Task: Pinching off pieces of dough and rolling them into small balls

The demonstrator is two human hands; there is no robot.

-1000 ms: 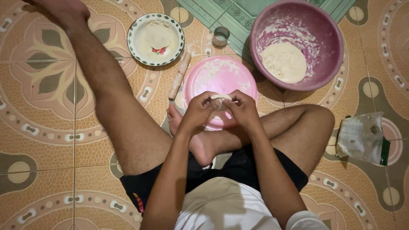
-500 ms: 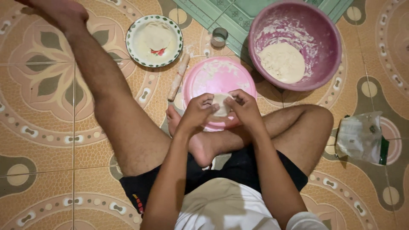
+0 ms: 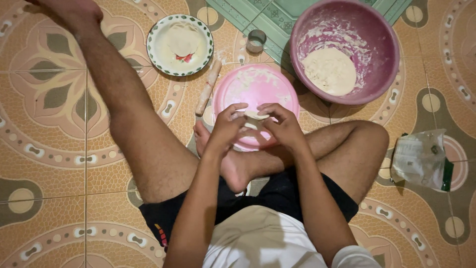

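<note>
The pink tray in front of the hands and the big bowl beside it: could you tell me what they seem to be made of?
The pink tray looks like plastic: uniform colour, smooth with a slight sheen, dusted with flour. The big bowl also looks like plastic: purple-pink, thin-walled, matte, smeared with dough residue. Neither can be confirmed from the look alone.
</note>
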